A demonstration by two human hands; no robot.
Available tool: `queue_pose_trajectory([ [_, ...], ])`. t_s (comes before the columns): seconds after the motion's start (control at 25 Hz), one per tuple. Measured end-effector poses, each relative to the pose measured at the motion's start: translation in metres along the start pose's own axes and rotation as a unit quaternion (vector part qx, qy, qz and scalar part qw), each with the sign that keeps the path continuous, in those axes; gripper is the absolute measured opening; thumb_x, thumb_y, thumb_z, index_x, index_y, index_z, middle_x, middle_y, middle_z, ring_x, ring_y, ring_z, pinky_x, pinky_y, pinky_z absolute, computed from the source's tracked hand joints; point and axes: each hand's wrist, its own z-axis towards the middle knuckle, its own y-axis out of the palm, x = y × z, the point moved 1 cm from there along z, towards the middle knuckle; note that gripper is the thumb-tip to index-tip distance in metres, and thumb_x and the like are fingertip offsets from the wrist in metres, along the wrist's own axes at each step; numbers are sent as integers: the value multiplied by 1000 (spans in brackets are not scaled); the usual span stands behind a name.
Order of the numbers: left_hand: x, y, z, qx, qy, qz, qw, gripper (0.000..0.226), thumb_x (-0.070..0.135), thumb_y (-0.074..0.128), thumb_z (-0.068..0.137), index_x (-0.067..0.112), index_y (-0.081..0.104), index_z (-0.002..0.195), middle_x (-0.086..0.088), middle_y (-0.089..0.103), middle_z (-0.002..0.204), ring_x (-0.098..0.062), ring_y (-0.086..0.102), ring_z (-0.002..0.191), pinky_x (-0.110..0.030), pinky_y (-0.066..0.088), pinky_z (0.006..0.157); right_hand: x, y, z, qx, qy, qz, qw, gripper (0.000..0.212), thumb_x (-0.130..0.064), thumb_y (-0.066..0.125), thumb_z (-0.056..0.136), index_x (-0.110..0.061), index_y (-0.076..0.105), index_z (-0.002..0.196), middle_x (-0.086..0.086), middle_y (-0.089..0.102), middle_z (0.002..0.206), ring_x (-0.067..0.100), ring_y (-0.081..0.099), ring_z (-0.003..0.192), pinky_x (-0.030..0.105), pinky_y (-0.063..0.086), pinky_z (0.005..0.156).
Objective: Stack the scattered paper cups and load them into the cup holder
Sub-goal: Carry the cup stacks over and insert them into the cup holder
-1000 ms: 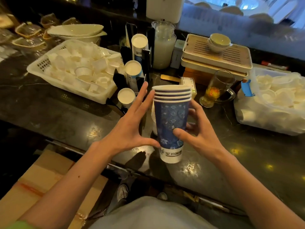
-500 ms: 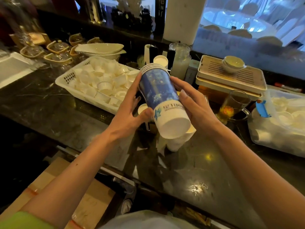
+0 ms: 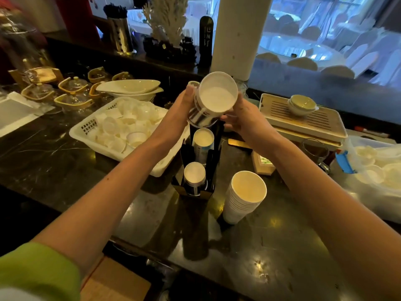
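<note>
I hold a stack of blue paper cups [image 3: 213, 96] upside down, its white bottom facing me, over the top slot of the black cup holder [image 3: 193, 187]. My left hand [image 3: 183, 105] grips the stack's left side. My right hand [image 3: 240, 118] supports it from the right and below. Two lower slots of the holder show upturned cup stacks [image 3: 202, 141] [image 3: 194, 173]. A stack of plain white cups [image 3: 245, 195] stands mouth up on the dark counter to the right of the holder.
A white basket [image 3: 86, 129] of small white cups sits left of the holder. A beige slatted tray [image 3: 303, 120] with a bowl lies at the right, with a glass mug [image 3: 314, 151] and a clear bag of small cups [image 3: 377, 170] beyond. Glass teapots stand far left.
The blue cup stack went from upright in front of me to tipped over and fully inverted, and both hands carried it up and forward over the cup holder.
</note>
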Motion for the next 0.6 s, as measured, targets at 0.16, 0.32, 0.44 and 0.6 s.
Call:
queue_pose_trajectory([
  [0.16,-2,0,20,-31,-27,-14,999,51,56,12,102,37,38,141,11,57,130,0,55,118,-18,45,97,-18,2,16,34,14,-19,999,100,-86,20,59,-34,40,142,8,47,147,26,45,134,49,32,113],
  [0.32,-1,-7,28,-65,-43,-37,996,66,66,7,97,35,37,148,5,52,143,-9,52,128,-31,45,105,-21,4,24,45,27,3,999,67,-63,14,95,-27,30,149,14,42,150,32,41,137,51,32,113],
  [0.44,-7,-18,27,-110,-90,14,990,75,76,7,90,41,24,154,-3,34,159,-22,38,142,-35,39,108,-14,7,27,35,70,16,997,67,-64,14,96,-29,23,152,16,38,153,36,40,138,53,34,112],
  [0.6,9,-27,13,-127,-121,39,984,113,98,19,54,43,28,152,-2,33,159,-26,41,140,-44,35,115,-22,15,24,15,85,14,996,67,-63,9,95,-31,19,153,16,36,153,36,41,137,50,37,110],
])
